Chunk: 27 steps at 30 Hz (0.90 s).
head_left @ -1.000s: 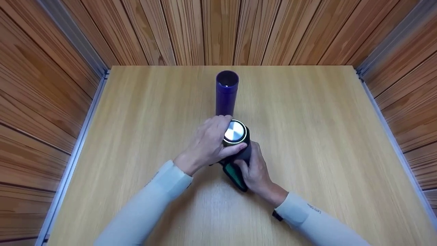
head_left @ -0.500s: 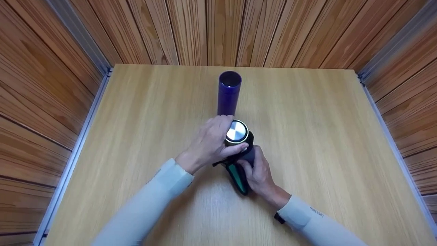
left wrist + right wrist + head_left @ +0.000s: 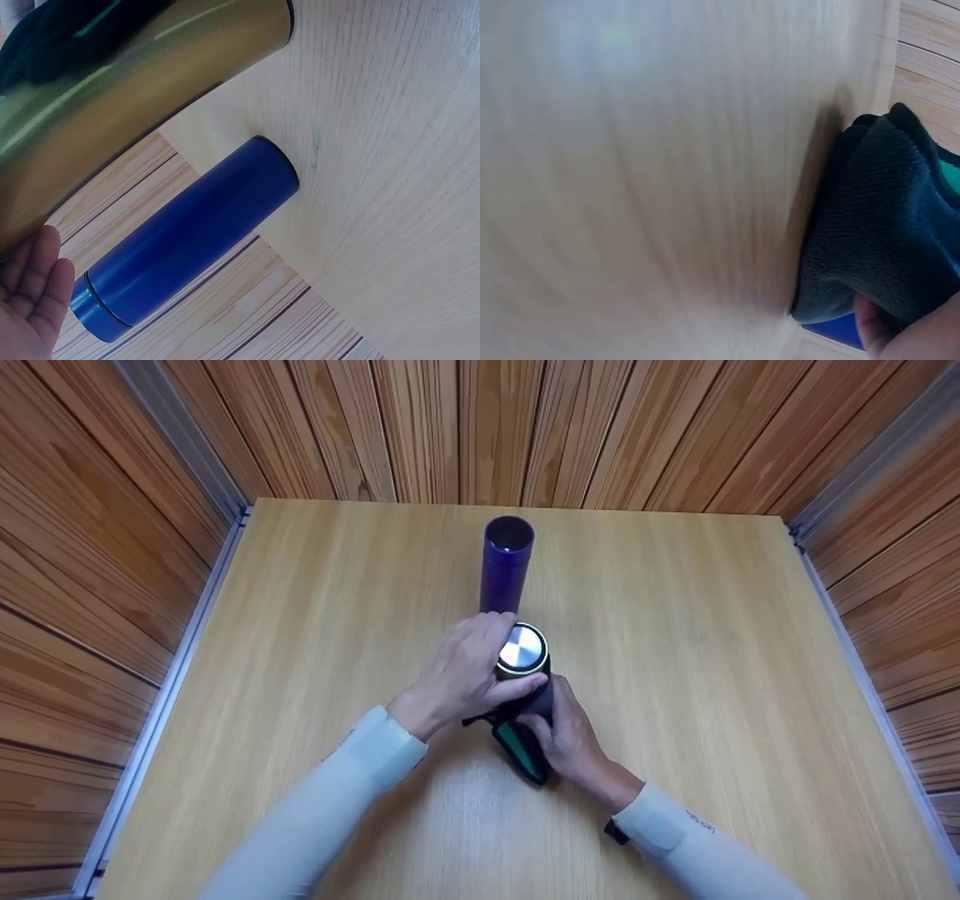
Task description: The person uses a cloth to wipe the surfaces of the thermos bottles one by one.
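Wooden plank walls (image 3: pixel 495 431) enclose the space around me on the far side and both flanks, and a pale wood-grain desk (image 3: pixel 712 660) spreads out beneath the gold bottle (image 3: pixel 180 79), which stands upright in front of me. My pale sleeves (image 3: pixel 337 802) come in from either side on the near side of that bottle. Just beyond it stands a blue-purple bottle (image 3: pixel 504 577), upright, with a dark top; I hold no part of this one. A dark fleecy cloth (image 3: pixel 870 225) lies against the near side and right of the gold bottle, one flap showing its green face towards me. My left hand (image 3: pixel 465 664) grips the gold bottle near its upper end, fingers opened to its girth and curved round it, thumb across the near side. My right hand (image 3: pixel 574 739) is at the lower right of the gold bottle, fingers bent over the cloth and holding it there, thumb nearer me. Smallest of all, a shiny silver disc (image 3: pixel 523 647) caps the gold bottle, framed by a dark ring.
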Each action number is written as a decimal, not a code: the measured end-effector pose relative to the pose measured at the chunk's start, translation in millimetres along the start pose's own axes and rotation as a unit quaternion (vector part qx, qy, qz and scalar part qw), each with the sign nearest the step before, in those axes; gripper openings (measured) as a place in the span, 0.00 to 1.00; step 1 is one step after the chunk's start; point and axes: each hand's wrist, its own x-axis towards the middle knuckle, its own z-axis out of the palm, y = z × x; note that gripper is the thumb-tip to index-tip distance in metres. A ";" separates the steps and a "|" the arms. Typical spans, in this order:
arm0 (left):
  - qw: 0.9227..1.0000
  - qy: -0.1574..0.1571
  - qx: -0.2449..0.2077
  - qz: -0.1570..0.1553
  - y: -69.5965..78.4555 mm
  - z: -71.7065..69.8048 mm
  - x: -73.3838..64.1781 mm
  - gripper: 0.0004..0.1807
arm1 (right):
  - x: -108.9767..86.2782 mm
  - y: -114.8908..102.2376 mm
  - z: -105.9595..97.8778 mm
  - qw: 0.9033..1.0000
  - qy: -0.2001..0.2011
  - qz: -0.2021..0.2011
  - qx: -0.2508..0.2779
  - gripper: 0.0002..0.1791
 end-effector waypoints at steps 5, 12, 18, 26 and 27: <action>1.000 0.004 0.006 -0.003 0.0 -1.1 -1.5 0.37 | 0.5 2.7 -3.1 1.000 0.012 -0.004 -0.009 0.23; 1.000 0.008 0.005 -0.001 -1.1 0.2 -1.9 0.36 | 0.9 6.8 -8.6 0.999 0.012 0.033 0.036 0.15; 1.000 0.012 0.012 0.003 0.7 1.9 -0.8 0.37 | 0.1 -0.3 -11.7 0.987 0.005 0.088 0.136 0.22; 1.000 0.005 0.014 0.001 1.8 1.2 -0.4 0.37 | 3.9 -9.1 -7.2 0.968 -0.028 0.103 0.229 0.27; 1.000 0.003 0.013 0.001 1.7 1.1 -0.5 0.37 | 3.9 -9.2 -6.0 0.965 -0.024 0.128 0.226 0.26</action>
